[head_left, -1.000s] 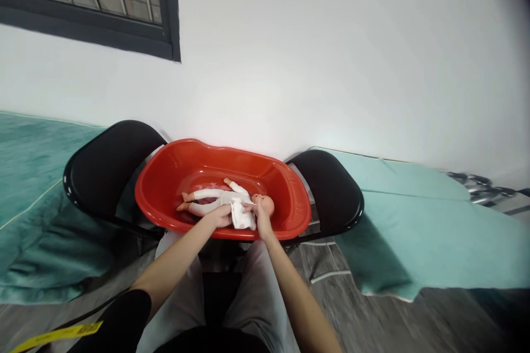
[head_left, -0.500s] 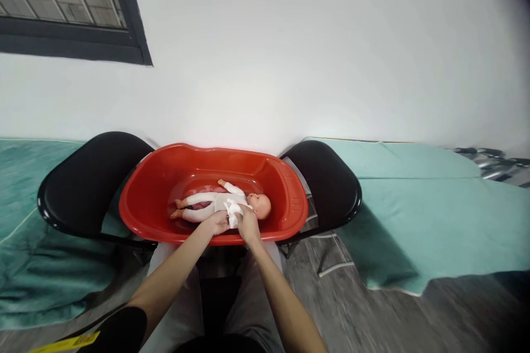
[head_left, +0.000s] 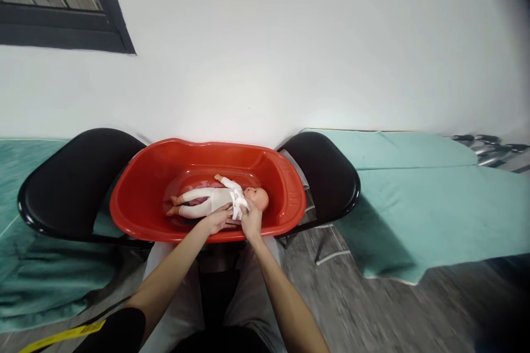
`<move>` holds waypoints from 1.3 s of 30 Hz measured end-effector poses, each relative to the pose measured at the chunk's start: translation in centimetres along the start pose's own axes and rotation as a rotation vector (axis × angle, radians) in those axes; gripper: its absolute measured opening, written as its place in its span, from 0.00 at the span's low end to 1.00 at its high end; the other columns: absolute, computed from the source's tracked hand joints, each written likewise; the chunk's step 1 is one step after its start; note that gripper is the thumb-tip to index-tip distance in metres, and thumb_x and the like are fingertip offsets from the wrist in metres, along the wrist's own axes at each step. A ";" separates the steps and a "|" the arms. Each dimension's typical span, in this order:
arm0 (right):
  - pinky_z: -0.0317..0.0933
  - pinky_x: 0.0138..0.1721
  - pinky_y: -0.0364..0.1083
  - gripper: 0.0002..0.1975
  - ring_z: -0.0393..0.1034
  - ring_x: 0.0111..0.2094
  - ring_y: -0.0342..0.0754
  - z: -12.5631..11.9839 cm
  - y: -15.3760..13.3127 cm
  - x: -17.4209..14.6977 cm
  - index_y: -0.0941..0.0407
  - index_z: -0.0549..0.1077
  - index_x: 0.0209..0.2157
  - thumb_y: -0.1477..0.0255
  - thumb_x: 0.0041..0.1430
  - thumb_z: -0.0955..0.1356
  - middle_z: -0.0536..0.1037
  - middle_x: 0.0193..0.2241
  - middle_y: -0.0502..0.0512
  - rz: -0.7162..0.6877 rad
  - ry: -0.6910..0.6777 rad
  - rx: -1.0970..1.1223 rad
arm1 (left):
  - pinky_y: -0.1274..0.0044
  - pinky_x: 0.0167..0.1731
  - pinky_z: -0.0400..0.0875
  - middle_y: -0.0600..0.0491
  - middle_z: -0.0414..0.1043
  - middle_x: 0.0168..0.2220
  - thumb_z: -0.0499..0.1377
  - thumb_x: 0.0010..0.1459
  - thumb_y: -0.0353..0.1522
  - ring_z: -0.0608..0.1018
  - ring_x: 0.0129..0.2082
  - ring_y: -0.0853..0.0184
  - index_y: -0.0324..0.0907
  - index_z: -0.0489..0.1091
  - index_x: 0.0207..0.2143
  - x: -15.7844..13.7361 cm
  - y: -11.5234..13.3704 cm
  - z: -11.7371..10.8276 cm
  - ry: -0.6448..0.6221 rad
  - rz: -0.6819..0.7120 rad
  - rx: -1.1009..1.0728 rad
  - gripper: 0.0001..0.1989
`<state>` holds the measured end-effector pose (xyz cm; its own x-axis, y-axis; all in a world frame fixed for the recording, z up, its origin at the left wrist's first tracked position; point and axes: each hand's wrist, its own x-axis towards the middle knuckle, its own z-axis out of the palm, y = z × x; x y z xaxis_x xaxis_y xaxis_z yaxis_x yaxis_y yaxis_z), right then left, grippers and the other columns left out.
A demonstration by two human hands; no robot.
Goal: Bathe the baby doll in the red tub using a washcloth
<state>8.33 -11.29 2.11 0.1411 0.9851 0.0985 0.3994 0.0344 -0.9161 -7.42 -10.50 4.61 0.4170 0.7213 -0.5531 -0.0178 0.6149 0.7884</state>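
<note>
A baby doll (head_left: 201,205) in white lies on its back in a red baby bath (head_left: 136,198), its head to the right and bare feet to the left. My left hand (head_left: 219,219) is at the near side of its body, thumb above and fingers below, closed around the doll's near arm, which is mostly hidden. Pinched in my right hand (head_left: 251,224) is a white cloth (head_left: 237,199), lying over the doll's upper chest close to the chin. The doll's far arm stretches out toward the back wall of the bath.
Black chairs stand on both sides of the bath, one left (head_left: 78,182) and one right (head_left: 325,176). Beyond them are surfaces draped in green cloth, left (head_left: 45,276) and right (head_left: 434,204). A white wall (head_left: 256,55) rises behind, with a barred window at upper left.
My right hand has moved the white cloth slightly up, onto the doll's chest near the neck. My left hand's fingers have spread a little. The view has shifted slightly.
</note>
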 end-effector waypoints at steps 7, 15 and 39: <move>0.68 0.70 0.54 0.25 0.79 0.61 0.58 -0.4 -0.6 -0.4 0.58 0.85 0.58 0.68 0.64 0.67 0.84 0.59 0.61 0.049 0.017 -0.017 | 0.64 0.63 0.73 0.40 0.78 0.64 0.64 0.69 0.37 0.82 0.62 0.52 0.47 0.49 0.82 1.1 -1.0 -0.8 0.012 -0.015 -0.095 0.45; 0.72 0.64 0.51 0.26 0.83 0.51 0.56 -0.6 -1.2 -0.8 0.57 0.85 0.59 0.67 0.64 0.67 0.87 0.51 0.60 0.107 0.037 -0.051 | 0.65 0.61 0.73 0.38 0.76 0.66 0.62 0.70 0.31 0.79 0.64 0.50 0.39 0.50 0.81 1.2 -1.2 -0.7 0.020 0.015 -0.144 0.43; 0.75 0.56 0.49 0.25 0.83 0.45 0.55 -0.3 -0.9 -1.3 0.57 0.87 0.55 0.63 0.61 0.70 0.88 0.47 0.59 0.163 0.084 -0.027 | 0.65 0.60 0.72 0.40 0.79 0.61 0.61 0.67 0.29 0.80 0.61 0.51 0.40 0.54 0.79 0.6 -0.9 -0.5 0.046 0.005 -0.136 0.41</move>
<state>8.05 -12.69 2.90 0.2806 0.9597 -0.0171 0.3894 -0.1302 -0.9118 -7.59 -10.53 3.43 0.3745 0.7367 -0.5631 -0.1444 0.6462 0.7494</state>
